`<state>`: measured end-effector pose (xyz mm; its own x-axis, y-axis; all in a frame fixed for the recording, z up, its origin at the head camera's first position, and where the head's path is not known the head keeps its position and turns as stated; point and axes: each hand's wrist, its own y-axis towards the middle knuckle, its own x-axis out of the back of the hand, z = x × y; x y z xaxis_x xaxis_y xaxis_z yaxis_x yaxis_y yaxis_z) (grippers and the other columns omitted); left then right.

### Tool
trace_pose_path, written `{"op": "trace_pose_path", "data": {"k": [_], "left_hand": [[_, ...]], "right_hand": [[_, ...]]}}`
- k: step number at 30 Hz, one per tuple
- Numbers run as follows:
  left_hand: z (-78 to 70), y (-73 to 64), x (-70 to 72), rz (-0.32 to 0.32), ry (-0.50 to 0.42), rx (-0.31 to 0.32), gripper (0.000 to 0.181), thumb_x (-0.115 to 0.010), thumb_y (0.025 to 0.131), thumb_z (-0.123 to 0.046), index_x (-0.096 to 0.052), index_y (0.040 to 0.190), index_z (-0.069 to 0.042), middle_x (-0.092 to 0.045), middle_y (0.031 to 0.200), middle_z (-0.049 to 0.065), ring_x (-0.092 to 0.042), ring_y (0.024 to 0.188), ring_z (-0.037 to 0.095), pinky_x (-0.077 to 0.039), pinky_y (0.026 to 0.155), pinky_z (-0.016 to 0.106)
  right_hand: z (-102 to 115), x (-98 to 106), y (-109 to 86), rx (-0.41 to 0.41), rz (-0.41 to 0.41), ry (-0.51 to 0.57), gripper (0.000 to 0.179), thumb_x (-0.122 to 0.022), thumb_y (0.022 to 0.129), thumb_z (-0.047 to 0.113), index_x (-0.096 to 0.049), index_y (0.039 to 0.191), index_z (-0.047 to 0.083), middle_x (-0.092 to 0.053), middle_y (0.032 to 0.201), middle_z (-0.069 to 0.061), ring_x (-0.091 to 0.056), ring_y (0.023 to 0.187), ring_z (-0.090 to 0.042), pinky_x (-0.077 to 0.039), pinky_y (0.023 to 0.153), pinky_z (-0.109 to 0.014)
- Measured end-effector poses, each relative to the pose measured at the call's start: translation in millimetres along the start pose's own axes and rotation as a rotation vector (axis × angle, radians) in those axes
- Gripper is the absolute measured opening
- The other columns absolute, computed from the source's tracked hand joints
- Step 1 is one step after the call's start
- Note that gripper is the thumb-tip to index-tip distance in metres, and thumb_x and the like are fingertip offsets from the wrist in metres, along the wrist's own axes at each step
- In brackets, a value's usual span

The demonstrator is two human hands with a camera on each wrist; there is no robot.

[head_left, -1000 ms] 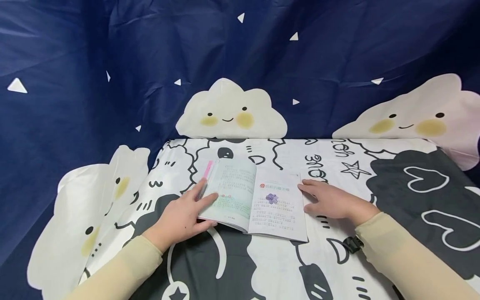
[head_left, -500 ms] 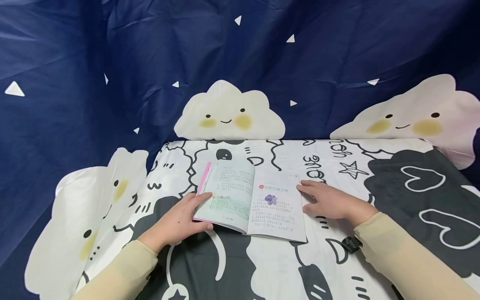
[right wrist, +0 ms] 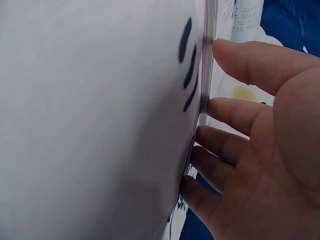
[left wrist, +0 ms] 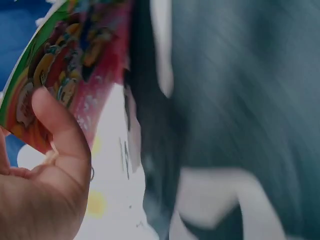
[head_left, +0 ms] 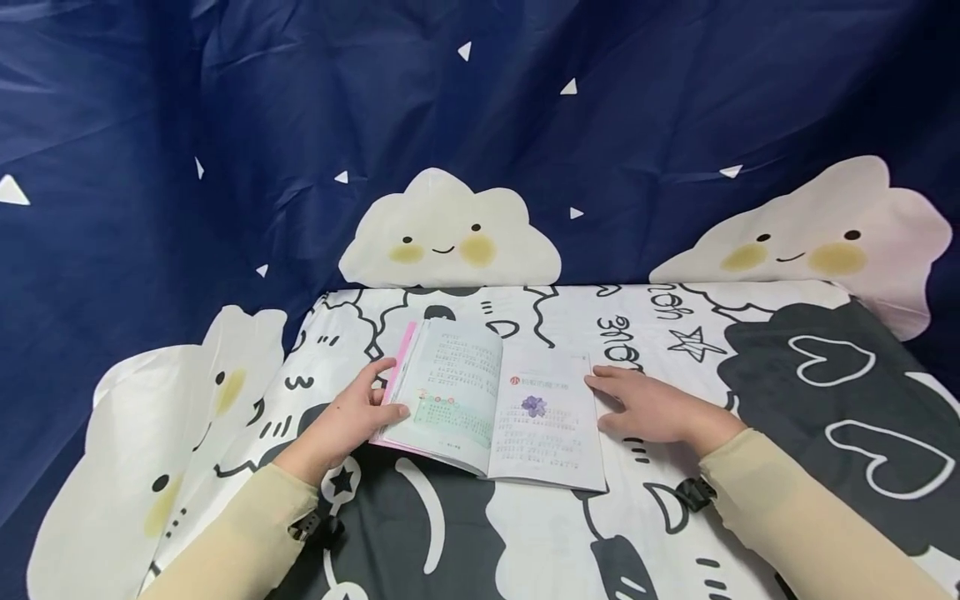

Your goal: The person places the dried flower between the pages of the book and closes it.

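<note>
An open book (head_left: 540,442) with printed pages and a purple flower picture lies on the patterned sheet. My left hand (head_left: 341,425) holds its left side, the thumb over the page margin and other fingers at the pink cover edge. In the left wrist view a colourful cover (left wrist: 65,75) shows beside the left hand (left wrist: 50,185), lifted off the sheet. My right hand (head_left: 652,408) rests at the book's right edge. Seen from the right wrist, the right hand (right wrist: 270,135) has its fingers extended, with fingertips along the page edges.
A black-and-white patterned sheet (head_left: 555,542) spreads under the book. Behind it hangs a dark blue cloth (head_left: 300,100) with small white triangles. Smiling cloud shapes (head_left: 450,233) stand along the back and the left side. Both wrists wear dark straps under beige sleeves.
My left hand has drawn back leftward from over the left page to the book's left edge. The right hand stays at the right edge, while the head view has shifted slightly.
</note>
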<state>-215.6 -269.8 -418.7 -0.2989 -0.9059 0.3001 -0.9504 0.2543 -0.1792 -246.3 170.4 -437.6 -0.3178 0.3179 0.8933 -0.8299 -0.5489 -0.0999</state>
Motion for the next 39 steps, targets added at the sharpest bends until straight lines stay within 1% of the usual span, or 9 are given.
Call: {"op": "trace_pose_path", "data": {"k": [2, 5, 9, 14, 17, 23, 31, 36, 39], "left_hand": [[-1.8, 5.1, -1.0, 0.059, -0.126, 0.031, 0.08, -0.061, 0.096, -0.002, -0.016, 0.161, -0.012, -0.068, 0.119, 0.019, -0.072, 0.096, 0.029, -0.058, 0.077, 0.037], [-3.5, 8.7, -2.7, 0.146, -0.195, 0.024, 0.072, -0.053, 0.097, -0.001, -0.018, 0.16, -0.01, -0.063, 0.129, 0.02, -0.07, 0.102, 0.029, -0.058, 0.08, 0.037], [-6.7, 10.3, -8.3, 0.243, -0.207, -0.054, 0.064, -0.045, 0.099, 0.002, -0.022, 0.159, -0.008, -0.057, 0.139, 0.021, -0.068, 0.108, 0.029, -0.057, 0.083, 0.038], [-14.1, 3.2, -22.5, 0.293, -0.228, -0.136, 0.064, -0.041, 0.099, 0.002, -0.021, 0.159, -0.008, -0.051, 0.144, 0.026, -0.065, 0.113, 0.033, -0.056, 0.087, 0.041], [-23.6, 3.8, -33.7, 0.32, -0.221, -0.154, 0.067, -0.039, 0.098, 0.002, -0.02, 0.16, -0.01, -0.048, 0.147, 0.026, -0.063, 0.116, 0.035, -0.054, 0.089, 0.043], [-40.8, 9.1, -51.0, 0.324, -0.165, -0.17, 0.067, -0.039, 0.097, 0.001, -0.025, 0.161, -0.016, -0.05, 0.145, 0.023, -0.063, 0.115, 0.035, -0.053, 0.09, 0.042], [-50.2, 20.8, -75.3, 0.32, -0.166, -0.188, 0.062, -0.044, 0.095, -0.005, -0.033, 0.157, -0.009, -0.049, 0.144, 0.025, -0.062, 0.116, 0.035, -0.051, 0.093, 0.042], [-67.0, 26.9, -101.4, 0.248, 0.004, -0.179, 0.061, -0.051, 0.094, -0.011, -0.038, 0.154, -0.014, -0.058, 0.132, 0.016, -0.064, 0.107, 0.028, -0.052, 0.09, 0.042], [-77.7, 30.4, -117.8, 0.234, 0.114, -0.157, 0.063, -0.055, 0.092, -0.015, -0.039, 0.153, -0.015, -0.06, 0.121, 0.011, -0.065, 0.098, 0.024, -0.056, 0.079, 0.041]], "right_hand": [[0, 1, -1.3, -0.006, -0.011, 0.0, 0.07, -0.068, 0.094, 0.029, -0.044, 0.152, -0.001, -0.032, 0.158, -0.027, -0.028, 0.144, -0.048, -0.026, 0.113, -0.062], [0, 1, -1.9, -0.009, -0.016, 0.003, 0.069, -0.068, 0.094, 0.03, -0.044, 0.152, -0.001, -0.032, 0.158, -0.027, -0.028, 0.145, -0.048, -0.026, 0.113, -0.062], [1, 0, -2.8, -0.03, -0.001, 0.01, 0.07, -0.068, 0.095, 0.031, -0.043, 0.152, 0.0, -0.031, 0.159, -0.025, -0.028, 0.145, -0.046, -0.027, 0.113, -0.061], [4, -5, -0.9, -0.029, 0.003, 0.006, 0.069, -0.068, 0.094, 0.031, -0.044, 0.152, 0.001, -0.032, 0.16, -0.023, -0.028, 0.146, -0.044, -0.027, 0.113, -0.06], [4, -5, -0.8, -0.03, 0.004, 0.004, 0.069, -0.067, 0.094, 0.031, -0.044, 0.152, 0.001, -0.032, 0.16, -0.023, -0.028, 0.146, -0.044, -0.027, 0.114, -0.059], [2, -2, -2.5, -0.043, -0.01, 0.017, 0.069, -0.067, 0.094, 0.031, -0.044, 0.152, 0.002, -0.032, 0.159, -0.023, -0.029, 0.146, -0.045, -0.027, 0.114, -0.06], [-4, -3, -4.1, -0.034, -0.01, 0.05, 0.07, -0.066, 0.096, 0.033, -0.043, 0.153, 0.001, -0.031, 0.16, -0.023, -0.027, 0.147, -0.045, -0.024, 0.115, -0.061], [-10, -3, -4.4, -0.015, -0.011, 0.073, 0.068, -0.065, 0.097, 0.033, -0.043, 0.152, -0.001, -0.031, 0.16, -0.024, -0.026, 0.147, -0.046, -0.023, 0.115, -0.061], [-11, -3, -2.0, 0.006, -0.011, 0.098, 0.066, -0.063, 0.099, 0.033, -0.044, 0.151, -0.002, -0.031, 0.159, -0.025, -0.025, 0.146, -0.046, -0.023, 0.115, -0.061]]}}
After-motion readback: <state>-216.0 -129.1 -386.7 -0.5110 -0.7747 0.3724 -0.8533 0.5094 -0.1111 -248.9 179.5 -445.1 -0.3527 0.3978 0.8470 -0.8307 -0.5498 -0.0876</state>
